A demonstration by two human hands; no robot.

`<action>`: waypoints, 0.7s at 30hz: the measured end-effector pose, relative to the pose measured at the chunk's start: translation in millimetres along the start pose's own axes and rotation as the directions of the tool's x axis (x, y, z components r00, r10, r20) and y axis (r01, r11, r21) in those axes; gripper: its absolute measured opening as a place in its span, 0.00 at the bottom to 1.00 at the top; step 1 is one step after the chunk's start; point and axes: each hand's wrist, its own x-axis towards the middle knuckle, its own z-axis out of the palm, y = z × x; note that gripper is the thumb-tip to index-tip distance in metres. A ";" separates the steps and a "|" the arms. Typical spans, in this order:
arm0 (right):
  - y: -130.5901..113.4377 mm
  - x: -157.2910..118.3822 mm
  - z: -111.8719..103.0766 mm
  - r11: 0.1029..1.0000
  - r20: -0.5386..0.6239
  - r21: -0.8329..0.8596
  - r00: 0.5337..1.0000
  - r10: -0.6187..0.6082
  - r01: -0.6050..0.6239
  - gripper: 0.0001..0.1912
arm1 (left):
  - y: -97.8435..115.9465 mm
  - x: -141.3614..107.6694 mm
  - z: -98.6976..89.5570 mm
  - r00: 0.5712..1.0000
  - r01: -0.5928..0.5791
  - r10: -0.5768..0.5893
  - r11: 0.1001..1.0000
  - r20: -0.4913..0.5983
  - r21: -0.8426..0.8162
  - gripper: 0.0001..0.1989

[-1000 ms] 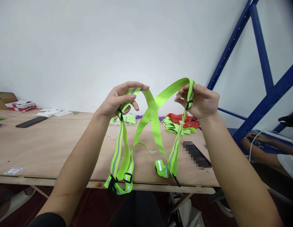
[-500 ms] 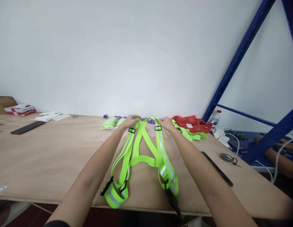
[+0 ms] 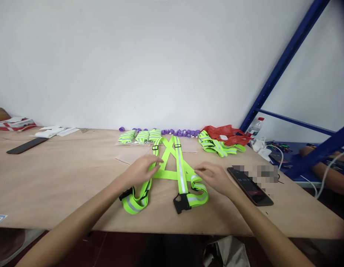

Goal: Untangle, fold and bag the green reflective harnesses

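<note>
A fluorescent yellow-green reflective harness [image 3: 181,174] with silver stripes lies spread on the brown-covered table, its straps crossing in an X near the far end. One black buckle [image 3: 182,203] lies at the near right end; another black buckle [image 3: 126,193] shows at the left, by my wrist. My left hand [image 3: 144,170] hovers over the left strap, thumb and fingers apart, with nothing visible in them. At the harness's right edge is my right hand [image 3: 215,176], its fingers loosely curved and apart beside the strap. Whether those fingertips touch the webbing is hard to see.
Several bagged harnesses [image 3: 142,137] and purple rolls [image 3: 185,132] line the wall. Another harness [image 3: 220,148] lies by a red plastic bag [image 3: 227,132]. A phone [image 3: 250,187] is on the right, near a blue metal frame [image 3: 283,63] and a bottle [image 3: 254,128].
The harness has gone from being held up at its shoulder straps to lying flat on the table. Both hands have let go and come nearer to me. The right buckle now lies turned inward.
</note>
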 end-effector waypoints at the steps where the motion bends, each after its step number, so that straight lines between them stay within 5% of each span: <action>1: -4.2 -19.1 0.0 0.999 0.002 -0.040 1.000 0.005 -0.005 0.10 | 15.0 -14.5 10.1 0.999 -0.004 0.005 1.000 0.033 -0.017 0.14; 5: -8.1 -61.3 12.5 0.976 -0.039 -0.195 0.995 0.095 -0.101 0.11 | 60.8 -47.6 71.2 0.986 0.075 -0.070 0.997 0.150 -0.030 0.19; 10: -1.4 -66.1 32.0 0.927 -0.067 -0.336 0.986 0.155 -0.169 0.18 | 73.0 -45.0 125.8 0.955 0.270 -0.278 0.959 0.106 0.085 0.24; 17: 6.4 -86.7 39.5 0.810 -0.315 -0.262 0.840 0.442 -0.525 0.27 | 58.5 -50.1 116.8 0.972 0.234 -0.236 0.971 -0.020 -0.055 0.23; 21: 4.5 -99.6 34.6 0.744 -0.329 -0.244 0.775 0.540 -0.622 0.19 | 56.3 -54.3 111.9 0.980 0.187 -0.192 0.979 -0.060 -0.087 0.20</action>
